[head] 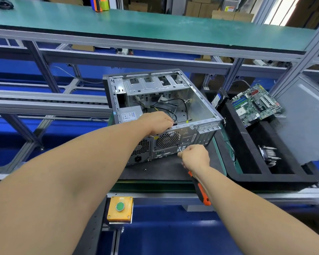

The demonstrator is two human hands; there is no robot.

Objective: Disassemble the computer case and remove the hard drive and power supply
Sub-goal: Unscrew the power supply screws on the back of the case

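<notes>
Computer case (160, 111) is lying on its side at frame center on a dark mat (166, 170), open side up, rear panel facing the person. Power supply (131, 115) is sitting inside at the case's left end, its vented back and socket showing lower left on the rear panel. Left hand (157, 122) is bracing on the rear panel's top edge, fingers curled over the lip, right beside the power supply. Right hand (195, 156) is gripping an orange-handled screwdriver (199, 188), shaft angling up-left, tip touching the rear panel just below the fan grille (167, 139). Judgement: the tip is right of the power supply, so its screws are lying leftward of the tool; the left hand is nearer it. Loose cables (175, 107) are trailing from it across the case floor and could snag. A loose screw (145, 169) is lying on the mat. At right, a black tray (247, 162) is holding a motherboard (254, 103), a heatsink (268, 154), and probably a hard drive (217, 101) at its upper left corner.
</notes>
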